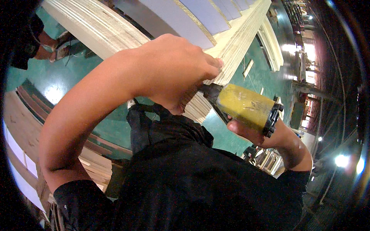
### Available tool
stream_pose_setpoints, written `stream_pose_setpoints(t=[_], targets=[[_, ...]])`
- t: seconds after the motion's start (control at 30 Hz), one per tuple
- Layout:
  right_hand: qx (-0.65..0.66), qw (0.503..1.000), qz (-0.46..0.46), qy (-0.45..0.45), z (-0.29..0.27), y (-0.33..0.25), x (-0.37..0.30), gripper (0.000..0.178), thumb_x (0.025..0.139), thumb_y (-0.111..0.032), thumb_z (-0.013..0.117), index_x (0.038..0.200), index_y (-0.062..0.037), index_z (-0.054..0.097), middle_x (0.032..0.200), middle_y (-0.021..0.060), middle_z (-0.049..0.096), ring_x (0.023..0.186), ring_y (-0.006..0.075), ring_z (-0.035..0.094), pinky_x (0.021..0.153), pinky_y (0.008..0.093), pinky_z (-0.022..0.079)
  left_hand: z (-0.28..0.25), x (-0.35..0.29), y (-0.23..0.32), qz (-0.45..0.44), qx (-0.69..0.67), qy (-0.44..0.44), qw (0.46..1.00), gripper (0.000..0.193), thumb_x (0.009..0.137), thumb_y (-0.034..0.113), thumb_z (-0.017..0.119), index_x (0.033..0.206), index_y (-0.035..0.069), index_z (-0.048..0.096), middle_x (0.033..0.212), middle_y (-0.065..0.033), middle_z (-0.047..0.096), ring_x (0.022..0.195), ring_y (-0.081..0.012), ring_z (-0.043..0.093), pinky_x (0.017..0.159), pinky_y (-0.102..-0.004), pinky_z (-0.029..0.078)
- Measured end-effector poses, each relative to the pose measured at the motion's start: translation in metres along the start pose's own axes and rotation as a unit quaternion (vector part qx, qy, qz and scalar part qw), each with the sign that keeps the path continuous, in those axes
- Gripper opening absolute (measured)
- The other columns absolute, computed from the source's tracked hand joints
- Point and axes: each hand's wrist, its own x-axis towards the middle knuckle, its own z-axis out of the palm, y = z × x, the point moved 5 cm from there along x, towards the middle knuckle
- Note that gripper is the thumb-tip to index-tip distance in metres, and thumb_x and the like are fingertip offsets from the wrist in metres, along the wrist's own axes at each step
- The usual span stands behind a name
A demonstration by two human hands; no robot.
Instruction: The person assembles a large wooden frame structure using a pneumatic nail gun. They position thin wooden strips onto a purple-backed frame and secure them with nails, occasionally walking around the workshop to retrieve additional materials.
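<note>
My right hand [252, 134] is wrapped round the handle of a nail gun with a worn yellow body [246, 106] and a dark nose. The tool lies roughly level, its nose pointing left toward my other hand. Bent across in front of me, my left arm brings my left hand [173, 71] over the near corner of a stack of pale layered boards [231, 50]. Its fingers are curled and closed by the nose of the gun. The hand itself hides what lies inside its grip.
Purple-grey panels with pale edging strips [196, 23] stand over the boards. A long timber stack [96, 29] runs to the upper left. Another person's hand [46, 45] shows at far left. Wood strips [96, 165] lie lower left, above the green floor [58, 82].
</note>
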Motion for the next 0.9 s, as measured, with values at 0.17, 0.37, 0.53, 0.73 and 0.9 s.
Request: stream_pose_setpoints(t=[0.17,0.37,0.53,0.73,0.9], targets=[[0.043,0.999,0.019,-0.008,0.002,0.011,-0.008,0.033,0.090,-0.016,0.074,0.118,-0.0010,0.063,0.105,0.0114,0.071,0.096,0.0233,0.068,0.089,0.0341,0.053,-0.001,0.002,0.001,-0.009,0.001,0.006,1.000,0.079,0.049,0.022,0.093,0.121,0.020,0.059,0.146,-0.0021,0.055,0.106,-0.0329,0.069,0.080,-0.0452,0.059],[0.122,0.992,-0.042,0.000,0.004,0.052,-0.022,0.039,0.085,-0.012,0.079,0.118,-0.0020,0.061,0.107,0.0097,0.068,0.100,0.0187,0.066,0.090,0.0307,0.051,-0.008,-0.002,-0.001,0.015,-0.023,0.037,0.999,0.086,0.050,0.028,0.092,0.129,0.020,0.057,0.145,-0.0079,0.055,0.114,-0.0355,0.065,0.085,-0.0458,0.056],[0.223,0.970,-0.100,0.008,0.015,0.153,-0.063,0.040,0.083,-0.015,0.082,0.116,-0.0037,0.062,0.105,0.0081,0.067,0.099,0.0187,0.065,0.091,0.0336,0.050,-0.023,-0.012,0.008,-0.128,0.026,0.004,0.991,0.096,0.052,0.044,0.090,0.137,0.013,0.055,0.141,-0.0151,0.057,0.129,-0.0358,0.054,0.110,-0.0495,0.039],[0.207,0.969,0.104,0.085,0.111,0.389,-0.123,0.049,0.081,-0.023,0.084,0.118,-0.0038,0.058,0.104,0.0083,0.067,0.095,0.0192,0.066,0.086,0.0349,0.053,-0.012,-0.054,0.045,-0.289,0.044,0.067,0.954,0.076,0.057,0.034,0.092,0.126,0.015,0.066,0.147,-0.0078,0.054,0.144,-0.0314,0.042,0.121,-0.0570,0.020],[0.275,0.935,0.191,0.117,0.150,0.505,-0.147,0.044,0.082,-0.022,0.084,0.111,-0.0022,0.056,0.088,0.0037,0.064,0.074,0.0146,0.061,0.068,0.0313,0.052,0.007,-0.054,0.100,-0.367,0.079,0.266,0.888,0.062,0.062,0.017,0.088,0.121,0.015,0.069,0.151,-0.0114,0.051,0.145,-0.0352,0.040,0.119,-0.0537,0.029]])
